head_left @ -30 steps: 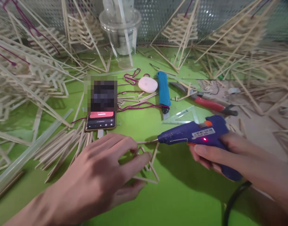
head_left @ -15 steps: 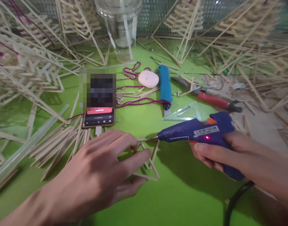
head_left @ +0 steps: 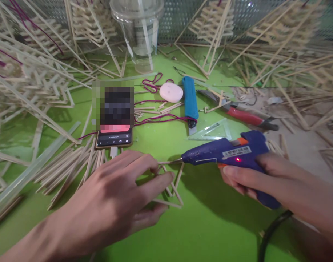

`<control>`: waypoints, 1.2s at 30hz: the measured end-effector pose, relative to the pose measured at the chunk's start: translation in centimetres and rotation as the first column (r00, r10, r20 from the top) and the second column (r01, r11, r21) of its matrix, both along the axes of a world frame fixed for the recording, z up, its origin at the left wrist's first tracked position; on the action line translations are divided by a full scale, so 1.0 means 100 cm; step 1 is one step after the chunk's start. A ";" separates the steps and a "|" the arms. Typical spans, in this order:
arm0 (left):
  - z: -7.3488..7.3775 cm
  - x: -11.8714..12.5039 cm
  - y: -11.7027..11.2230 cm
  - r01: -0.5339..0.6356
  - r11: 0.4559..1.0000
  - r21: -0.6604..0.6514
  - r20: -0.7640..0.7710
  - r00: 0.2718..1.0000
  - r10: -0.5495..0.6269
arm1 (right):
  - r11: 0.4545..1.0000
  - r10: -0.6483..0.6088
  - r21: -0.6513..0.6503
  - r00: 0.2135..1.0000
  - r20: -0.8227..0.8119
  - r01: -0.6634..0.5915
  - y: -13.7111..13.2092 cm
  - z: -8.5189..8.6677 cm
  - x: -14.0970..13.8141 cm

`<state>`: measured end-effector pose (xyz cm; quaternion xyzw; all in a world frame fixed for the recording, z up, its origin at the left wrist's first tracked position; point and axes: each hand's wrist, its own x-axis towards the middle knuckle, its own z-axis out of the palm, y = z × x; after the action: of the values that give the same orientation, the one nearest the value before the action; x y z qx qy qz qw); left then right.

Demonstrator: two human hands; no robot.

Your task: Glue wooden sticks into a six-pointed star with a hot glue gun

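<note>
My right hand [head_left: 267, 180] grips a blue glue gun [head_left: 232, 156] with a red light on; its nozzle touches the top corner of a small frame of thin wooden sticks [head_left: 172, 187] lying on the green mat [head_left: 204, 225]. My left hand [head_left: 120, 200] lies over the left part of that frame, fingertips and thumb pinched on its sticks. The sticks under the palm are hidden.
Behind lie a phone [head_left: 114, 116], a pink oval case [head_left: 171, 92], a blue utility knife [head_left: 190, 102], red-handled pliers [head_left: 243, 114], a clear set square [head_left: 212, 130] and a plastic cup [head_left: 140, 29]. Loose sticks [head_left: 68, 169] pile at the left. Stick structures [head_left: 30, 83] ring the mat.
Both hands have held their place on the frame and glue gun; only the view has shifted slightly downward.
</note>
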<state>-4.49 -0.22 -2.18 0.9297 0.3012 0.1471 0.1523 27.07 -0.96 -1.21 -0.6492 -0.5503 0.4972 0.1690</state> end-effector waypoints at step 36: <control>0.002 0.003 0.000 -0.019 1.000 -0.013 0.023 1.000 0.019 | 1.000 -0.009 0.017 1.000 0.018 0.009 -0.001 0.002 -0.001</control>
<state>-4.16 -0.25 -1.94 0.9241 0.3092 0.1573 0.1601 26.92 -1.01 -1.03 -0.6546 -0.5533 0.4856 0.1717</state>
